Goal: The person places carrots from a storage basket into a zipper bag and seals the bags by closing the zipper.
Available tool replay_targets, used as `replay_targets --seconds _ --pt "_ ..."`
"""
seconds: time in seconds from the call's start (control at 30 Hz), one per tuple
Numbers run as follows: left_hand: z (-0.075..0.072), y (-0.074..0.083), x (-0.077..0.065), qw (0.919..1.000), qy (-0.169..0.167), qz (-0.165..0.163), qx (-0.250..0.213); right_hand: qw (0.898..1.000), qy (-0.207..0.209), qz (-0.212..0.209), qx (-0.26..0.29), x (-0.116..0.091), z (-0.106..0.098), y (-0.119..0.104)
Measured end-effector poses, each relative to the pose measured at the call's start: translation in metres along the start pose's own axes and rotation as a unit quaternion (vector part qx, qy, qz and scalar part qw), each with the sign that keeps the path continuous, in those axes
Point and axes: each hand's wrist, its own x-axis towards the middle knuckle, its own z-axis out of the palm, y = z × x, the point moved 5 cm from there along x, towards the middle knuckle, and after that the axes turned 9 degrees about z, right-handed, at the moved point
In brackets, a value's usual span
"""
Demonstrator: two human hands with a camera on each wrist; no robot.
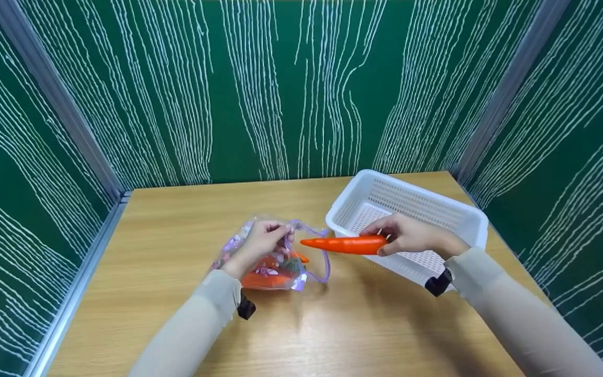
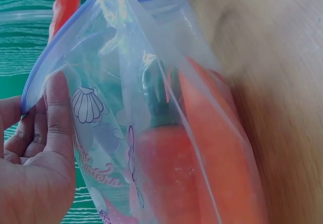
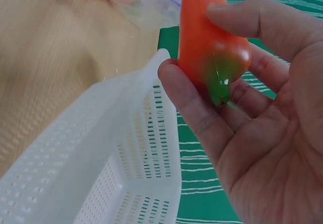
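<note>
My right hand (image 1: 411, 234) holds a glossy orange toy carrot (image 1: 343, 244) by its thick end, thumb on one side and fingers on the other. Its green stem (image 3: 220, 85) faces the palm, while the pointed tip reaches left toward the bag's mouth. A clear plastic bag (image 1: 229, 252) with purple edging and printed shells lies on the table. My left hand (image 1: 262, 241) pinches the bag's purple rim (image 2: 38, 72), keeping the mouth apart. Inside, more orange carrot-like pieces (image 2: 214, 148) show, one with a green top (image 2: 162, 100).
A white perforated plastic basket (image 1: 341, 201) stands at the right of the wooden table (image 1: 176, 220), beneath my right hand. Green panels with white wavy lines (image 1: 244, 89) and grey metal posts (image 1: 66, 94) enclose the table's back and sides.
</note>
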Motion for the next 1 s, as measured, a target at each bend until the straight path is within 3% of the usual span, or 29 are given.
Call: replay_targets --seconds 0.43,0.7,1.0 --pt "-0.001 0.001 -0.001 0.9999 0.009 -0.003 -0.008 1.0 -0.001 0.007 -0.026 0.012 0.022 -0.003" --pt "-0.003 0.002 -0.001 0.9999 0.017 -0.002 0.003 0.999 -0.016 -0.027 -0.017 0.023 0.037 -0.011" --pt "-0.004 0.003 -0.003 0.9997 0.017 -0.003 0.019 1.0 -0.02 -0.011 -0.019 0.033 0.053 -0.02"
